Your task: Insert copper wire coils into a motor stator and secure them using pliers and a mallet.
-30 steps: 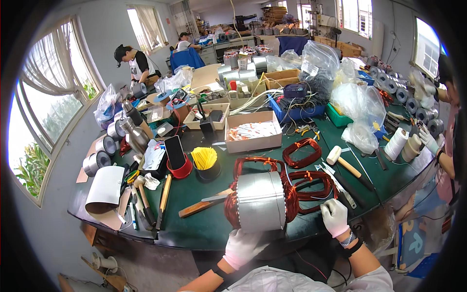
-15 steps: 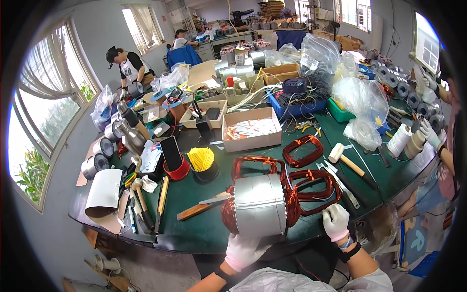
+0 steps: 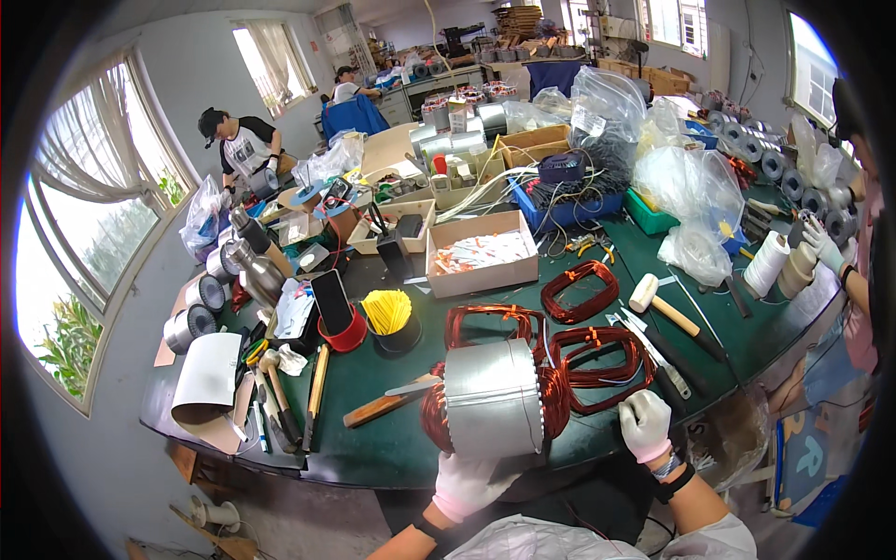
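In the head view, a silver metal cylinder (image 3: 493, 397) with red-brown copper windings (image 3: 556, 401) at both ends lies near the front edge of the dark green table (image 3: 350, 459). The white-gloved left hand (image 3: 469, 483) is at its lower side; the fingers are partly hidden, their grip I cannot tell. The white-gloved right hand (image 3: 646, 427), fingers curled, is just beside an oval copper-wire coil (image 3: 642, 364); whether they hold something, I cannot tell.

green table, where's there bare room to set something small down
The widest bare patch is at the front, between the wooden-handled tool, the wooden strip and the metal core. Another lies right of the thin rod, nearer than the white thread spool. It is crowded behind the carton of white strips, and around the coils near the right hand.
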`<state>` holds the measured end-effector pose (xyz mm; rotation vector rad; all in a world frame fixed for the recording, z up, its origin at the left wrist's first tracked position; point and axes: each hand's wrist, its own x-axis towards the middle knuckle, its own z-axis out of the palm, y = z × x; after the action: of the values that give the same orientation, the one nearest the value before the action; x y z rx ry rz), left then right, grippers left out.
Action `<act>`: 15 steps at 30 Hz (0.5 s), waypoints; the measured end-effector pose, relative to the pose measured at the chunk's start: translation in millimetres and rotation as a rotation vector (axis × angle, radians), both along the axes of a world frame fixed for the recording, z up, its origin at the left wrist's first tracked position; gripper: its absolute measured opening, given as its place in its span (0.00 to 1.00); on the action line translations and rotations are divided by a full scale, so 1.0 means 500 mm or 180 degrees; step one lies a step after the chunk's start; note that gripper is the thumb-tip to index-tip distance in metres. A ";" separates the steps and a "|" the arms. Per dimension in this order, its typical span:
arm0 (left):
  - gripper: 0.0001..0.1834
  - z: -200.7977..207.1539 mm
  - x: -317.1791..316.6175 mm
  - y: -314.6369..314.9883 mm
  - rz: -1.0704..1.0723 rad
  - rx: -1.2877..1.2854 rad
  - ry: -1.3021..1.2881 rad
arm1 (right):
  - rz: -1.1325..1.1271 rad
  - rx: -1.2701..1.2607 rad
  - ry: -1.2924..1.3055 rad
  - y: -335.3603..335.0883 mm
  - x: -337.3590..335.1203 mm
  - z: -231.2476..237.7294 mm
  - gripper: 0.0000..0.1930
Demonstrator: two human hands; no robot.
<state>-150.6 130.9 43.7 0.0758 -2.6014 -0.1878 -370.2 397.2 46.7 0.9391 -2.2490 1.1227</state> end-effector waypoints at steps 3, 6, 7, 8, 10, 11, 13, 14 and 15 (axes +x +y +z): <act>0.34 -0.002 0.004 0.002 0.0025 0.0025 -0.0074 | 0.0002 -0.0021 0.0009 0.002 0.000 -0.002 0.06; 0.35 -0.004 0.007 0.005 0.0063 0.0100 -0.0159 | 0.0006 -0.0022 0.0019 0.002 0.001 -0.001 0.06; 0.35 -0.005 0.008 0.005 0.0087 0.0117 -0.0200 | 0.0013 0.0003 0.0021 0.002 0.001 -0.001 0.06; 0.35 0.003 0.005 0.005 0.0084 0.0124 -0.0201 | 0.0009 0.0010 0.0020 0.002 0.001 -0.001 0.06; 0.31 0.022 -0.003 0.002 -0.0107 -0.0066 0.0174 | 0.0007 -0.0015 0.0047 0.002 0.000 -0.002 0.06; 0.31 0.018 0.000 0.002 -0.0103 -0.0063 0.0175 | 0.0011 -0.0011 0.0049 0.001 0.001 -0.001 0.06; 0.33 0.005 0.006 0.003 0.0014 0.0102 -0.0045 | 0.0013 -0.0002 0.0049 -0.001 0.002 0.000 0.06; 0.33 0.005 0.006 0.003 0.0010 0.0107 -0.0046 | 0.0008 0.0004 0.0048 -0.001 0.002 0.000 0.06; 0.33 0.007 0.004 0.002 -0.0008 0.0078 -0.0009 | 0.0002 0.0005 0.0042 -0.001 0.002 -0.001 0.06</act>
<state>-148.4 132.0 47.4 0.0814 -2.6023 -0.2207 -369.3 396.6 46.2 0.9451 -2.2395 1.1119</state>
